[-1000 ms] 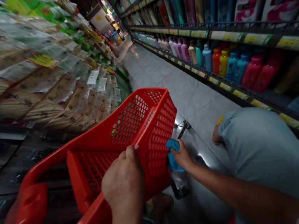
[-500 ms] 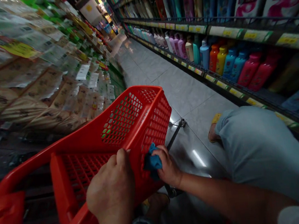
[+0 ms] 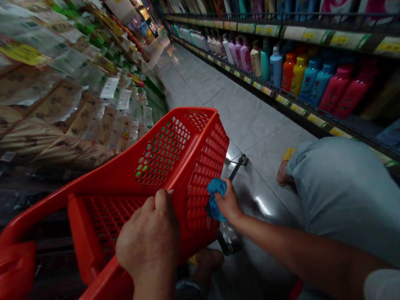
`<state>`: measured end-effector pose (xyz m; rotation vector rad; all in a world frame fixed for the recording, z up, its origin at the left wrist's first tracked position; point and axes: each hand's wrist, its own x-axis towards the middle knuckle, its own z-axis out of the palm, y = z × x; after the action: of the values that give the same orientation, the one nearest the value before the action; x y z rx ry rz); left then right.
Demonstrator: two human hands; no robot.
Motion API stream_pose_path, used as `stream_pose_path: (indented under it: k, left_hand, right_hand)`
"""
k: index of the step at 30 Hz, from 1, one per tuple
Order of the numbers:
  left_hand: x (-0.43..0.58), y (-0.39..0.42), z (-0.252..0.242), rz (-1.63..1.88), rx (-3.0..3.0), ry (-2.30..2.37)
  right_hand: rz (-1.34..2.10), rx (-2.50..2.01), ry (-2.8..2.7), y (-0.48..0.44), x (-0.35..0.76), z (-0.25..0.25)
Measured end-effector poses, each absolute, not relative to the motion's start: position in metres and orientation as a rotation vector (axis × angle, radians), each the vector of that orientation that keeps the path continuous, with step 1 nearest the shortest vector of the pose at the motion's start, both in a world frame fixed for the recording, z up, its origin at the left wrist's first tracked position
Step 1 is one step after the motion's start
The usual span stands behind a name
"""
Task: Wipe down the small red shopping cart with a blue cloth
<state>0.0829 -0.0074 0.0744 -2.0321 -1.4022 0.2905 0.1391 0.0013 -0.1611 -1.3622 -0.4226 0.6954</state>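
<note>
A red plastic shopping cart (image 3: 97, 175) stands tilted across the view in front of me. My left hand (image 3: 148, 236) is closed over the near rim of its basket, fingers curled to the inside and partly hidden. Bunched in my right hand (image 3: 229, 202) is a blue cloth (image 3: 216, 199), held at the outer side of the basket by the perforated wall (image 3: 204, 183). Whether the cloth presses on the plastic I cannot tell. The basket shows nothing lying inside it.
At the right, shelves hold rows of coloured bottles (image 3: 302, 73) above a price-tag rail (image 3: 289, 105). Packaged goods (image 3: 45, 106) are stacked on the left. My bent knee (image 3: 339, 186) lies close to the right shelf. A cart wheel (image 3: 244, 159) rests on the tiled floor (image 3: 206, 81).
My right hand has moved the blue cloth a little right and up along the basket's outer side. My left hand stays on the rim. The view has shifted slightly.
</note>
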Motion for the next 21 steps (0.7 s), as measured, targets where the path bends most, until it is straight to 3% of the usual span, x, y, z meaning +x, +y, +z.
stream_pose_path:
  k: [6, 11, 14, 21]
  left_hand:
    - [0.092, -0.005, 0.091, 0.415, -2.111, -1.64]
    - [0.141, 0.025, 0.078, 0.234, -2.29, -1.614]
    - [0.158, 0.034, 0.061, 0.283, -2.279, -1.619]
    - [0.153, 0.037, 0.049, 0.251, -2.235, -1.455]
  right_hand:
    - [0.481, -1.357, -0.278, 0.061, 0.23, -0.122]
    - [0.268, -1.145, -0.803, 0.029, 0.204, -0.09]
    - [0.223, -1.134, -0.845, 0.041, 0.225, -0.101]
    - [0.413, -1.326, -0.319, 0.087, 0.258, -0.143]
